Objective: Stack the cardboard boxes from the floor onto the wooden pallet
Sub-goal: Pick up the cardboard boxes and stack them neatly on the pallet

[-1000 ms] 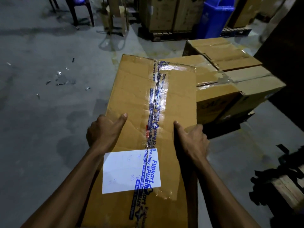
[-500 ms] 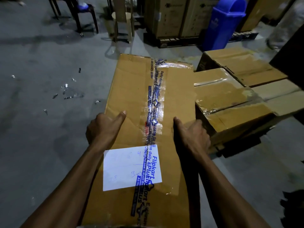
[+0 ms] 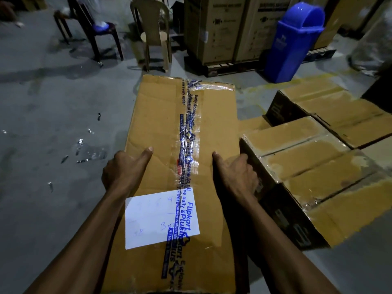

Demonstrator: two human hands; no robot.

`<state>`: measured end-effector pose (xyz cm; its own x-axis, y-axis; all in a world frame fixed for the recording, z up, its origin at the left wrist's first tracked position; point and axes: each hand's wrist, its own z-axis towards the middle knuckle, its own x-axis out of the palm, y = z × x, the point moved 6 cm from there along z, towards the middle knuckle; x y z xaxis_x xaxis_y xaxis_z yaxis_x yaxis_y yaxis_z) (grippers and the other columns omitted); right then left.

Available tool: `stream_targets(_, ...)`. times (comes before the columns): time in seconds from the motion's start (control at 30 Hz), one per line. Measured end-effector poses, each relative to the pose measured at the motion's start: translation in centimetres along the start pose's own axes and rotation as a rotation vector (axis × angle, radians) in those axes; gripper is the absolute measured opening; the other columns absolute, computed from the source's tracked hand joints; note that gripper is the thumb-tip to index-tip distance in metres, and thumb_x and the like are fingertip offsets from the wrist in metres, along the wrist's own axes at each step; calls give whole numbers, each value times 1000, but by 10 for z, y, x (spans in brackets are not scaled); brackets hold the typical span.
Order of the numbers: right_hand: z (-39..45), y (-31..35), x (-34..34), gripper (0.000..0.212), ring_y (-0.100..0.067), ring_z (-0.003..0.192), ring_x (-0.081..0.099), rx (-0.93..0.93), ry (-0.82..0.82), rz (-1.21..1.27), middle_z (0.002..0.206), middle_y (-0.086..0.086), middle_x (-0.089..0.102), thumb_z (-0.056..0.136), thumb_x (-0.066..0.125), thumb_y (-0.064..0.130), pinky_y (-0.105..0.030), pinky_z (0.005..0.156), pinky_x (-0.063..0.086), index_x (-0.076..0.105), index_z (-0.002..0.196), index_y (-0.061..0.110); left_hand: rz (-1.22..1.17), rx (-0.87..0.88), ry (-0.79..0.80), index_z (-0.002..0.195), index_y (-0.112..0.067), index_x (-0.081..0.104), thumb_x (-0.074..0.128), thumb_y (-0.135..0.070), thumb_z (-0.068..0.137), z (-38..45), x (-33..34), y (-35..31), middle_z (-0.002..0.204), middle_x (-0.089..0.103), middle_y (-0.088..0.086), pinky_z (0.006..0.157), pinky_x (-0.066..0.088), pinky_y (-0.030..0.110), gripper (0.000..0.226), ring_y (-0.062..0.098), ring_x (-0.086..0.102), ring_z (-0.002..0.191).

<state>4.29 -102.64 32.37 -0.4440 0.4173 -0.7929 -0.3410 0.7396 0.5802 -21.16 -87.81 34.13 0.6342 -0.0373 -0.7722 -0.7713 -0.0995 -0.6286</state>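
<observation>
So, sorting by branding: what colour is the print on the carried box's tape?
Blue print on clear tape, seen in the head view.

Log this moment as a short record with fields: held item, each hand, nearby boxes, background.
held item: long cardboard box, taped down the middle, white label near the person
left hand: grips the box's left edge, thumb on top
right hand: grips the right edge, thumb on top
nearby boxes: stacked boxes to the right
background: blue bin, beige chair

Bare left hand (image 3: 122, 171) and bare right hand (image 3: 237, 177), each continuing into an unsleeved forearm; no glove, ring, watch or wristband is worn, and fingernails appear short.
</observation>
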Motion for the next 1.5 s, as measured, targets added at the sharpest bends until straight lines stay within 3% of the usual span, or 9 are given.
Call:
stream_targets(0.1,35,34,15,86,-36,114,57,15,-21,-20,130,-15,58,86,44,78,-41,91,44,39,139,11,1,-4,20,96,-6,62,58,-70,86,55,9,-15,100,63,20,73,37,37,64,32,50,82)
stream_targets(0.2,73,63,35,87,-36,112,58,34,-52,-21,129,-14,59,86,44,78,-40,87,44,38,140,9,0,16,59,100,-5,64,58,-70,85,116,26,-30,103,65,20,73,37,37,68,37,56,87)
stream_targets(0.33,123,99,67,87,-36,111,59,118,-105,-16,128,-14,60,85,43,78,-38,80,42,38,139,10,11,93,135,90,-8,56,58,-69,87,202,53,-52,90,54,13,72,37,37,61,32,49,80)
stream_targets(0.47,163,140,85,86,-35,110,59,224,-167,12,126,-13,60,86,44,76,-36,76,37,39,138,9,38,171,222,100,-5,65,56,-76,82,291,78,-79,103,67,18,72,42,38,74,39,61,89)
stream_targets(0.63,207,181,90,84,-34,112,58,306,-247,41,128,-13,59,88,46,74,-35,76,34,38,139,8,57,260,294,106,-5,68,57,-78,80,370,99,-131,109,68,22,73,43,38,78,43,63,97)
stream_targets(0.8,252,188,86,83,-34,104,61,396,-345,34,119,-12,62,86,45,77,-36,76,40,42,135,9,74,341,370,113,-4,65,57,-76,82,412,135,-189,117,66,23,75,40,38,78,44,62,104)
stream_targets(1.33,427,127,41,76,-35,97,62,637,-501,77,111,-13,65,84,44,78,-42,83,51,47,120,11,146,561,522,107,-4,64,55,-75,84,460,317,-386,112,67,21,74,43,37,75,43,63,99)
stream_targets(1.5,459,115,27,78,-35,100,62,712,-538,64,116,-14,63,86,44,76,-42,84,51,45,126,9,177,613,599,107,-6,66,54,-77,82,467,366,-430,112,68,21,75,44,39,77,43,63,98)
